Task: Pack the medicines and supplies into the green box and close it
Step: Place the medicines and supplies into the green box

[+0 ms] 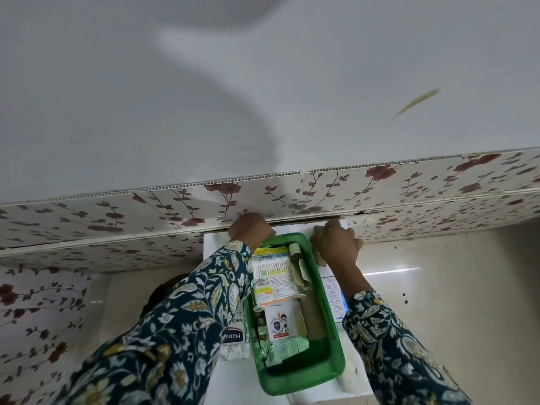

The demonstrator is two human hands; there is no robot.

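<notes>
Grip unclear: your left hand [248, 229] and right hand [336, 244] flank the green box [330, 331] at its far end; its long axis runs toward you.

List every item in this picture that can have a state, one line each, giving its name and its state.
green box: open, no lid on, partly filled.
cotton swab pack: lying inside the box.
Hansaplast pouch: outside the box, left side.
left hand: at the box's far corner.
right hand: beside the far rim.

Both arms stretched forward, left hand [248, 229] curled knuckles-up, right hand [336, 244] likewise — patterned sleeves.
</notes>
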